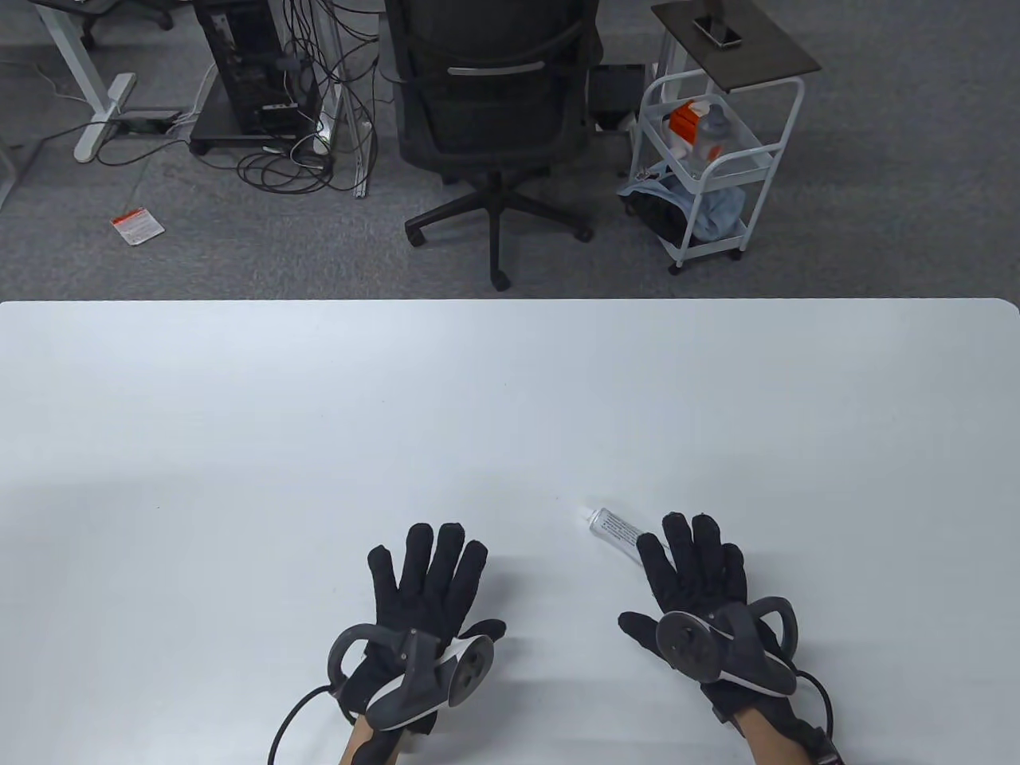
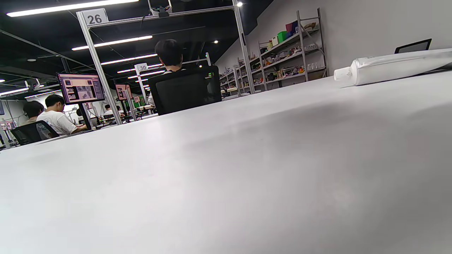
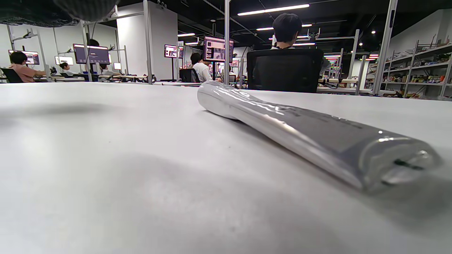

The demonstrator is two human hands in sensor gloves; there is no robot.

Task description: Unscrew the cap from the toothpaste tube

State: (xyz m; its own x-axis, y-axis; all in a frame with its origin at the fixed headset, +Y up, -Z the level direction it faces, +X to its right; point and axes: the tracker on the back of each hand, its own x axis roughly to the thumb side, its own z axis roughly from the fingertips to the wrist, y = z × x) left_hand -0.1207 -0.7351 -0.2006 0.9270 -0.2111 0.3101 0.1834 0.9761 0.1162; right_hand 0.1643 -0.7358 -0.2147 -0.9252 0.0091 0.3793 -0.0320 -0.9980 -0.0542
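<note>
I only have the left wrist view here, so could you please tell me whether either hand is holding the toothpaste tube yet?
Observer: No. In the table view the left hand lies flat and spread on the table, well apart from the toothpaste tube.
Operator: Thank you. And where is the right hand, please?
Observer: The right hand is also flat, palm down, with its fingertips over the tube's near end; I cannot tell whether they touch it.
Operator: Understood. Which way does the cap point from the person's side?
Observer: The tube cap is at the far end, pointing away and toward the person's left, and it is on the tube.
</note>
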